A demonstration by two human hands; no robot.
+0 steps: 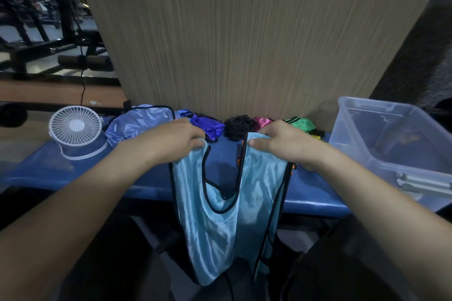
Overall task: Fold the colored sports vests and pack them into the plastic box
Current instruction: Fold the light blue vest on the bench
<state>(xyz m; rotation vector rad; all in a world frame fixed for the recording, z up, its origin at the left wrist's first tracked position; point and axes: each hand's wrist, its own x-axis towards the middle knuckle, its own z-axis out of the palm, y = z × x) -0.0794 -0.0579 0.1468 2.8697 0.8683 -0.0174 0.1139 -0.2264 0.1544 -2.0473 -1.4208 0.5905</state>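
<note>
Holding the light blue vest [220, 203] up by its straps, my left hand [178, 140] and right hand [281, 144] each pinching one, its length hanging down over the blue table [61, 171] edge; the plastic box [391, 144] sits nearer my right hand
</note>
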